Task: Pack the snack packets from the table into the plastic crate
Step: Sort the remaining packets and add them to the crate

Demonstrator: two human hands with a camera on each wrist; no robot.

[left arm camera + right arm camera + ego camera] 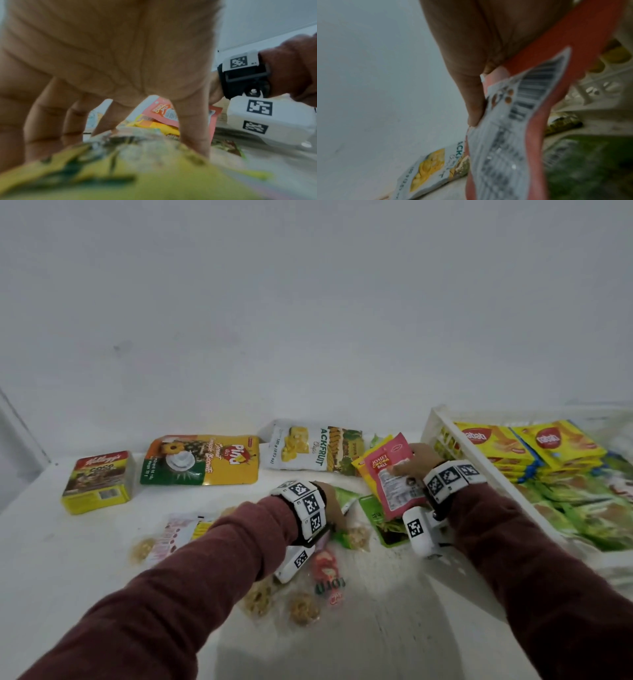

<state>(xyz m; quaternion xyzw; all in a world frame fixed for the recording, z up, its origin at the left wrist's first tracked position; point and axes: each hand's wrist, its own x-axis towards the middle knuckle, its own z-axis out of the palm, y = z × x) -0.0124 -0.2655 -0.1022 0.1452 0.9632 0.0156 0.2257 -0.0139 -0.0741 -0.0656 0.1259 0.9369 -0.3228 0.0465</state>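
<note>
Crate on the right already holds rows of yellow and green packets. Right hand pinches a pink packet with a yellow one behind it, just beside the crate wall. Left hand stands with fingertips on a green packet. Jackfruit bag, pineapple bag and cereal box lie by the far wall, not yet packed.

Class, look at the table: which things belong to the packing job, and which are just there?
Part of the job:
- pink packet, held in the right hand
- green packet, under the left hand
- jackfruit packet
- yellow biscuit packet
- cereal box
- white crate

Just there:
- white wall
- wrist cameras
</note>
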